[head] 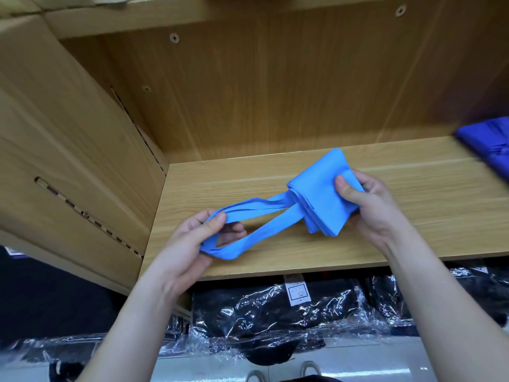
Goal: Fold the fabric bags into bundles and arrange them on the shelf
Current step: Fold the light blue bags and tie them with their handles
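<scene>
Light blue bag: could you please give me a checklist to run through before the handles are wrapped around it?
1. Folded light blue bag gripped by the right hand: ok.
2. Both handles held stretched out by the left hand: ok.
3. Twists in the handles: cannot tell.
4. Layer edges flush at the lower corner: not ok, they fan out.
5. Bare shelf board beneath: ok.
6. Clearance from the dark blue fabric at right: ok.
</scene>
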A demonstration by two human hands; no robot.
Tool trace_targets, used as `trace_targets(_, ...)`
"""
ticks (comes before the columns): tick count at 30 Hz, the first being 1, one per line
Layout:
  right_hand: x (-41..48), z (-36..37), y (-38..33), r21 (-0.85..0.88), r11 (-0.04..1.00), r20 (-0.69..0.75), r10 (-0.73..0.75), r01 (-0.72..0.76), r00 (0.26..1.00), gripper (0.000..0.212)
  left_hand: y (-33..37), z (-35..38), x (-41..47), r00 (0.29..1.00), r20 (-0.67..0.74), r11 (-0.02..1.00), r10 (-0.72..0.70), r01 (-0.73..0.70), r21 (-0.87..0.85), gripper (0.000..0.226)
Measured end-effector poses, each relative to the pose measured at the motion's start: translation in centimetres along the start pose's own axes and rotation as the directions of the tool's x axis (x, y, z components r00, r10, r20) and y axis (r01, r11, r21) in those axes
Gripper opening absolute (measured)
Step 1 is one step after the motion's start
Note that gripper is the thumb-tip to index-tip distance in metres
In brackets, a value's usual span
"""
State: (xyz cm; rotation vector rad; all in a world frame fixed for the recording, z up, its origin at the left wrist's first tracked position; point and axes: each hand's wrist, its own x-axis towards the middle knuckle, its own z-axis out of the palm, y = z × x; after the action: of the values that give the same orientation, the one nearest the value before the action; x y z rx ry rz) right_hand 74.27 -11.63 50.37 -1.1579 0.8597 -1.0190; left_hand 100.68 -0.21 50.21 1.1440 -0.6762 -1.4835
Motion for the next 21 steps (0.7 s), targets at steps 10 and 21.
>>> trace_targets(10,-0.1,-0.7,1.1,-0.116,0.992,-0.137,0.029,-0.046,0.990,0.007,0.1,0.4,-0.6,0.970,-0.173,0.874,0.171,-0.230,-0.428,0.049)
trace_targets(21,-0.4,0.0,1.7,-0.152,0.986,-0.223,0.039,-0.074,0.974,0.010,0.1,0.5,-1.3,0.916,-0.384,0.973,0.117,-0.027,0.231,0.022)
